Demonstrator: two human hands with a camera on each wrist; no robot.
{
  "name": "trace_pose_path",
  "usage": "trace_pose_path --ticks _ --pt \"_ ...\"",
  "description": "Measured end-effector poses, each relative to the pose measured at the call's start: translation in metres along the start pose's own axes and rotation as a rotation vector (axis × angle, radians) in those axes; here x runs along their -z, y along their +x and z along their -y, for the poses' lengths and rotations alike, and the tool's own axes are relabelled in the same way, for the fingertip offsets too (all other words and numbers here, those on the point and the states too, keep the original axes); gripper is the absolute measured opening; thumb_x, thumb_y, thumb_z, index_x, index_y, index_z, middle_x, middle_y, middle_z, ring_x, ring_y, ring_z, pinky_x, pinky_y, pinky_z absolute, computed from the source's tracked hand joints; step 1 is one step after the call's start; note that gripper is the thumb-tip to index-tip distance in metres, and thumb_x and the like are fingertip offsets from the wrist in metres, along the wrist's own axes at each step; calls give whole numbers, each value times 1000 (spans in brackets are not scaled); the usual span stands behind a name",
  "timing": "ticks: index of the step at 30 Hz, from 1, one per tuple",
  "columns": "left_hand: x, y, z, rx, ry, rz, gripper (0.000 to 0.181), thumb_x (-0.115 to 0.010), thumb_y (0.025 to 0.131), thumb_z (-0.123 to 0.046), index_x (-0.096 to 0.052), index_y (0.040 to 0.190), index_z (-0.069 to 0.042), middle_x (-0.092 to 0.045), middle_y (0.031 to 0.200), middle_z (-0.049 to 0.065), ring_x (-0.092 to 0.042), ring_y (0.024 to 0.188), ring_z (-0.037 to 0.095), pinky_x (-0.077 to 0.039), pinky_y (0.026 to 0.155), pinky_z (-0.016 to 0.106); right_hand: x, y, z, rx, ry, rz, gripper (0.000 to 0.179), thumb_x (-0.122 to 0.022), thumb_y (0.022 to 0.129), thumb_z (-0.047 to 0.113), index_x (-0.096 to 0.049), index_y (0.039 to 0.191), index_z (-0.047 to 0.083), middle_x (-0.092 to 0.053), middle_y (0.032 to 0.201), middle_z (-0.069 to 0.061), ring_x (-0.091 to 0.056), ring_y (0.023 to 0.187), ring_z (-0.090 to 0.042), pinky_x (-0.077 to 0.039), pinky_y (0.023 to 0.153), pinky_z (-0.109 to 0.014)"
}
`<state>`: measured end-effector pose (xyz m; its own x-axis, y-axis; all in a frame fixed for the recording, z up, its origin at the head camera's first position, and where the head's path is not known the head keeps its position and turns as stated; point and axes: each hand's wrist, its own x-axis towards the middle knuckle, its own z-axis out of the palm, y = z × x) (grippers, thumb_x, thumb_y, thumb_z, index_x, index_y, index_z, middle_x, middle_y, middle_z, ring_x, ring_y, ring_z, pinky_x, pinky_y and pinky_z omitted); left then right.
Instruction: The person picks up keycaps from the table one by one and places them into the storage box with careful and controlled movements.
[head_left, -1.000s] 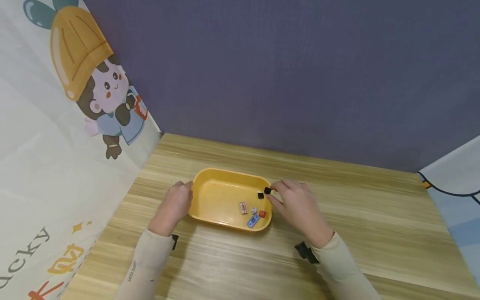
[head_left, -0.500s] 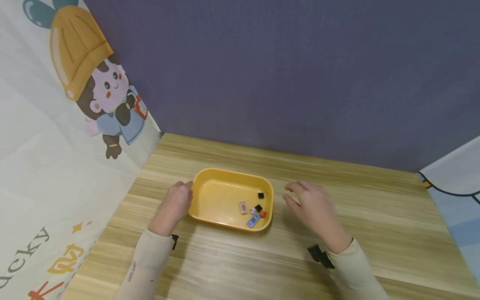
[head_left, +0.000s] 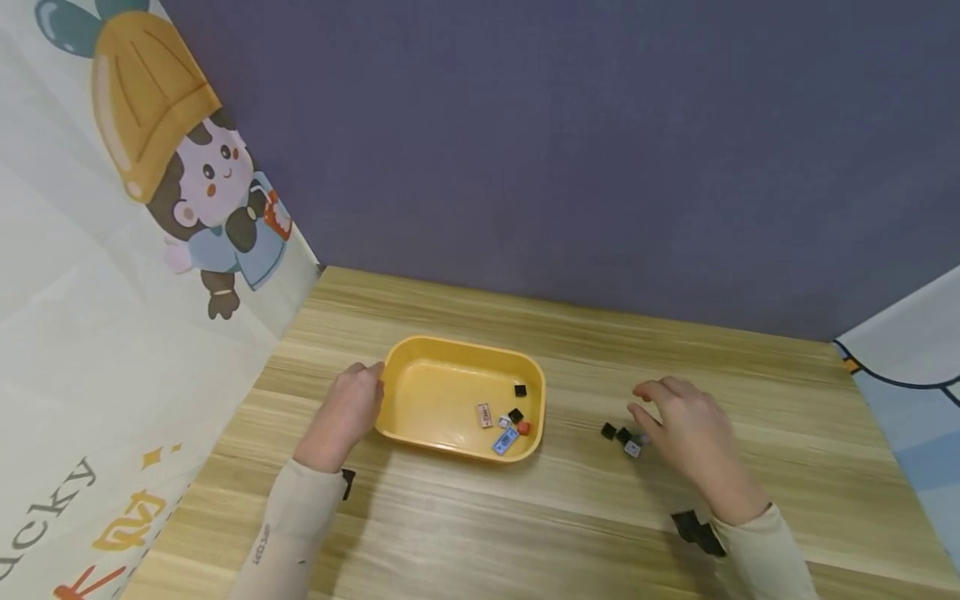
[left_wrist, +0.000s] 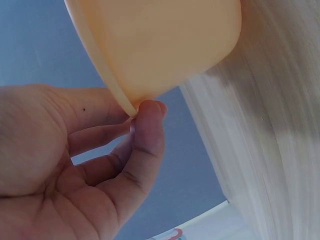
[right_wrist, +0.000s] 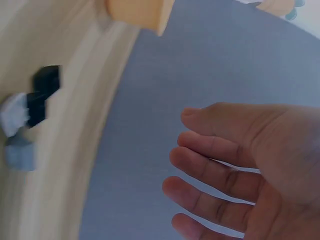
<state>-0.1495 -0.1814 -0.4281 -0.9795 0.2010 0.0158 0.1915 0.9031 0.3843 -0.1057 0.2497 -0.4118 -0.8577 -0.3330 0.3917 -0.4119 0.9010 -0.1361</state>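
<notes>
My left hand (head_left: 347,417) pinches the left end of the rim of a yellow plastic tray (head_left: 457,452); in the left wrist view, thumb and fingers meet at that rim (left_wrist: 107,75). Inside the tray's right half lie a black cube (head_left: 521,390), another black cube (head_left: 515,415), a red cube (head_left: 523,428), a small white piece (head_left: 504,422), a blue printed tile (head_left: 506,441) and a pinkish tile (head_left: 484,415). My right hand (head_left: 693,437), holding nothing and with fingers loosely bent, hovers above and right of a black cube (head_left: 608,431), a second black cube (head_left: 624,436) and a pale cube (head_left: 632,448).
A grey-blue piece (right_wrist: 21,154) lies beside the pale cube, partly behind my hand in the head view. Wood-grain table (head_left: 525,533) surrounds the tray. A dark purple panel (head_left: 570,150) rises behind, and a white printed sheet (head_left: 90,333) stands at the left.
The right hand has dropped a black cube into the tray's right end, then moved right over the loose cubes on the table. The left hand keeps its pinch on the rim.
</notes>
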Motion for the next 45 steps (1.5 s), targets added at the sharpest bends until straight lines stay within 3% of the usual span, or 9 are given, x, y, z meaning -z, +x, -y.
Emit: trace_pose_path --ticks 10,16,33,45 --pt "0 2 1 -6 6 -13 36 -58 96 5 -55 129 17 -62 98 27 -61 80 30 -58 66 35 -26 -13 -9 -90 43 199 24 -80 86 20 -73 101 3 -68 93 -10 -65 82 -32 -55 66 -51" --pt "-2 3 2 -3 12 -24 35 -59 96 5 -56 128 16 -62 98 27 -63 82 31 -59 66 37 -41 -19 -12 -98 9 298 28 -81 85 29 -73 104 9 -67 98 -8 -62 89 -33 -52 72 -58" --pt "-2 2 1 4 5 -15 36 -59 96 4 -55 130 16 -63 99 27 -61 79 28 -58 64 32 -56 -26 -15 -78 9 274 23 -84 82 22 -73 96 7 -66 93 -7 -63 86 -32 -53 70 -57" --pt "-1 1 2 1 2 -14 36 -59 96 5 -55 130 16 -63 97 25 -60 75 25 -56 61 28 -43 -19 -9 -48 25 163 23 -84 81 16 -73 98 6 -67 93 -9 -63 82 -31 -53 65 -54"
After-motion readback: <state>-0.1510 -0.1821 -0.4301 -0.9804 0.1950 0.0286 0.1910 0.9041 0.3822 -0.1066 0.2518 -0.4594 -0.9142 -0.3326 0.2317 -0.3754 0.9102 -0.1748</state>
